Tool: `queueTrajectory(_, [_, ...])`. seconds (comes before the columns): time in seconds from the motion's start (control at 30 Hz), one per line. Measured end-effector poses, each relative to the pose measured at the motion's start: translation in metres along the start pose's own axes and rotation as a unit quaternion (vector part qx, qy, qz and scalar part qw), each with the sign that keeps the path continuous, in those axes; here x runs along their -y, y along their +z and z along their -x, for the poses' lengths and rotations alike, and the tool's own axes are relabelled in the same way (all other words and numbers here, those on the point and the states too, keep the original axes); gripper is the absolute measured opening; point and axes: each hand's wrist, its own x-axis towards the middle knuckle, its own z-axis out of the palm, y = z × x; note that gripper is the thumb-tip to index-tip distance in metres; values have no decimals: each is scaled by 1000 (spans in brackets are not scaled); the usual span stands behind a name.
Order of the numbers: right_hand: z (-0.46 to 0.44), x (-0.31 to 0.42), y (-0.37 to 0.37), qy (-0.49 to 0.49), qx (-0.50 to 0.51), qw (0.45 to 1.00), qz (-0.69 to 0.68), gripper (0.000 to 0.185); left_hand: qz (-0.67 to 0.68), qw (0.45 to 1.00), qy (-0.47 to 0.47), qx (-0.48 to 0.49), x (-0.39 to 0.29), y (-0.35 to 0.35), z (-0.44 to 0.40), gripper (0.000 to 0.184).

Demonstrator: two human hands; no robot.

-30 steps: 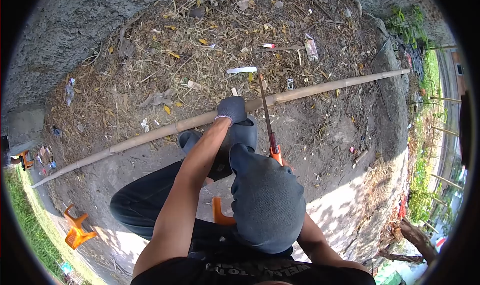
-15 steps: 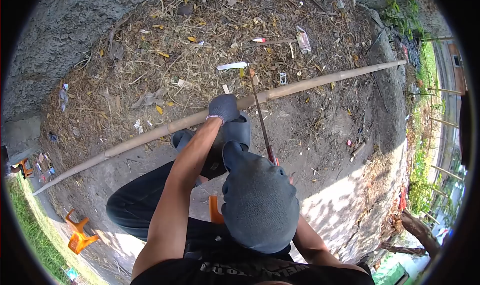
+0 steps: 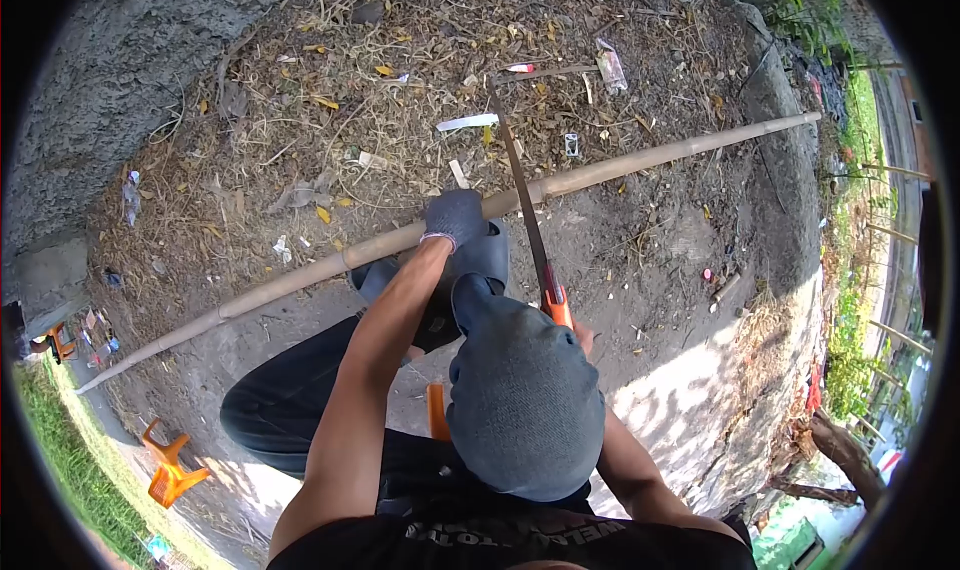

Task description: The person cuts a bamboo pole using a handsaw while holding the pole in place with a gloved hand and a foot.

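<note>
A long bamboo pole [image 3: 620,173] lies across the view from lower left to upper right. My left hand [image 3: 455,218], in a dark grey glove, is closed around it near the middle, beside my dark shoe [image 3: 482,253]. Just right of that hand, a handsaw [image 3: 528,205] crosses the pole, its blade pointing away from me. Its orange handle [image 3: 557,305] sits by my bent knee [image 3: 525,400]. My right hand [image 3: 583,339] grips the handle, though the knee hides most of the hand. How deep the blade sits in the bamboo cannot be made out.
Dry leaves and litter cover the ground beyond the pole, including a white strip [image 3: 467,123] and a plastic wrapper [image 3: 610,67]. A rough grey wall [image 3: 110,100] rises at upper left. An orange plastic chair [image 3: 170,465] stands at lower left. A tree trunk [image 3: 845,455] is at lower right.
The saw has slid forward, away from me, across the bamboo, and more of its orange handle and my right hand now show. My left hand stays on the pole.
</note>
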Motion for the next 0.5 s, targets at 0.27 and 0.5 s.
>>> queueTrajectory(0.27, [27, -37, -20, -66, -5, 995, 69, 34, -25, 1000, 13, 2, 7, -16, -13, 35])
queueTrajectory(0.5, [-28, 68, 32, -16, -96, 990, 98, 23, -3, 1000, 4, -2, -8, 2, 17, 34])
